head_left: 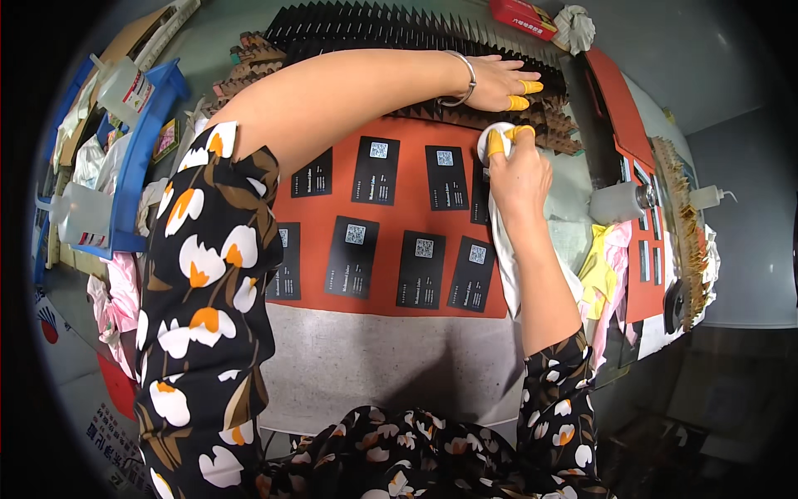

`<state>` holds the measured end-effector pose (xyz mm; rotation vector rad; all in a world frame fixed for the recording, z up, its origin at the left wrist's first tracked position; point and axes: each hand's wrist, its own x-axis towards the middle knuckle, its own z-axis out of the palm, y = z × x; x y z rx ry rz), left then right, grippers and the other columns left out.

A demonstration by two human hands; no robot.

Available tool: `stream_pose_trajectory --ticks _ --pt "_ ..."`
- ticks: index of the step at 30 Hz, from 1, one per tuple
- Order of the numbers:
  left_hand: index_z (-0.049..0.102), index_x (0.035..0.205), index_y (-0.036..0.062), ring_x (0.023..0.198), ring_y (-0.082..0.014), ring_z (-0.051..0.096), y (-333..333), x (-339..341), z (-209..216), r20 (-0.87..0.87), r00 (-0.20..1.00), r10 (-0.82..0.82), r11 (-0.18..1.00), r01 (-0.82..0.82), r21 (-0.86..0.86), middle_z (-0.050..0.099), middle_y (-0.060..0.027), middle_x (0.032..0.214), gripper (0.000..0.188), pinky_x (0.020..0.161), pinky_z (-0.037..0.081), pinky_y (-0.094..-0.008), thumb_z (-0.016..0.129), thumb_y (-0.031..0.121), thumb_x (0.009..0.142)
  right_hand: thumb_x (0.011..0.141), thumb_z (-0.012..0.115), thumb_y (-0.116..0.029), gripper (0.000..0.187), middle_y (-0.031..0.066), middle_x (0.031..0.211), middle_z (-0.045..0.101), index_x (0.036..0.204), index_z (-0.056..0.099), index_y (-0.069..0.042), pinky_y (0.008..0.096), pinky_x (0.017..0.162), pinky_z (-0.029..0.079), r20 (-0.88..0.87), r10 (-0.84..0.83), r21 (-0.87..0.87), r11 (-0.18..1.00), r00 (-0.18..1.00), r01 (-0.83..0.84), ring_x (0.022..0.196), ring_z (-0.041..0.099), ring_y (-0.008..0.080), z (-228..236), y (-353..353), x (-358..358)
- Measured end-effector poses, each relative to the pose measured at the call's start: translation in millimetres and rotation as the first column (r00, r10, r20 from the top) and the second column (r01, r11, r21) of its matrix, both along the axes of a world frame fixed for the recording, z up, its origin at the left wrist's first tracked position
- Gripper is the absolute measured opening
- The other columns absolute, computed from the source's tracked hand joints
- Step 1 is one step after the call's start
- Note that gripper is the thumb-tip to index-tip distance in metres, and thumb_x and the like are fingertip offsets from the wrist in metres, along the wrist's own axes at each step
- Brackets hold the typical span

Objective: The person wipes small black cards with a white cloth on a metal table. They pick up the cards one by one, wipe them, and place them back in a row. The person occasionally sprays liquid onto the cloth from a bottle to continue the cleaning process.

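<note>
On a red mat [312,258] lie black cards in two rows, among them one printed card [352,256] with a square code and light text. My left arm reaches across above the mat. My left hand [496,83], with yellow finger cots and a bangle, stretches its fingers flat over the far rack [366,33] of upright black cards. Pinched in my right hand [521,170], also in yellow finger cots, is a white cloth [504,241] that hangs down along the mat's right edge. The cloth and hand partly hide a card at the upper right.
A blue tray [158,104] with plastic bottles stands at left. To the right are a clear bottle [619,204], pink and yellow cloths [605,266] and another red board [642,287] with cards. A red box [524,18] sits at the back. Grey metal tabletop [374,358] shows in front.
</note>
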<state>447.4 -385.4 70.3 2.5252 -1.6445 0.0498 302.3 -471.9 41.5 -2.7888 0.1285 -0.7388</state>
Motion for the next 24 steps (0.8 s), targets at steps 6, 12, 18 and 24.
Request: stream_pose_trajectory --ticks 6,12,18,24 --pt "0.025 0.138 0.0118 0.135 -0.0283 0.011 -1.5 0.2 0.4 -0.020 1.000 0.002 1.000 -0.002 0.014 0.015 -0.0058 0.147 0.050 0.109 0.013 -0.0441 0.030 0.035 0.094 0.078 0.059 -0.025 0.028 0.0241 0.069 0.060 0.087 0.051 0.000 0.0484 0.062 0.045 -0.066 -0.061 -0.003 0.998 0.996 0.060 0.068 0.059 0.0417 1.3 7.6 6.2" --pt "0.024 0.138 0.0116 0.135 -0.0290 0.011 -3.1 1.4 -1.4 -0.010 1.000 0.001 1.000 -0.001 0.007 0.015 -0.0059 0.147 0.050 0.109 0.012 -0.0441 0.030 0.035 0.094 0.078 0.058 -0.022 0.026 0.0246 0.065 0.059 0.084 0.048 0.001 0.0486 0.061 0.046 -0.043 -0.040 0.002 0.999 0.998 0.040 0.064 0.059 0.0418 2.8 1.2 2.0" --pt "0.024 0.138 0.0116 0.135 -0.0290 0.012 -1.3 0.2 0.8 -0.014 1.000 0.002 1.000 -0.002 0.014 0.015 -0.0064 0.147 0.051 0.109 0.013 -0.0443 0.030 0.035 0.094 0.079 0.058 -0.023 0.028 0.0242 0.066 0.060 0.085 0.048 0.002 0.0484 0.062 0.046 0.007 -0.045 0.039 0.998 0.999 0.044 0.065 0.059 0.0420 -0.3 7.2 5.9" --pt "0.024 0.138 0.0118 0.135 -0.0287 0.012 -2.3 1.7 -1.1 -0.006 1.000 -0.004 1.000 0.004 0.006 0.015 -0.0060 0.147 0.051 0.109 0.011 -0.0442 0.030 0.036 0.094 0.077 0.059 -0.021 0.026 0.0254 0.077 0.061 0.083 0.054 0.004 0.0482 0.068 0.046 -0.173 -0.050 -0.010 0.999 0.984 0.049 0.075 0.060 0.0402 22.2 6.7 -2.0"
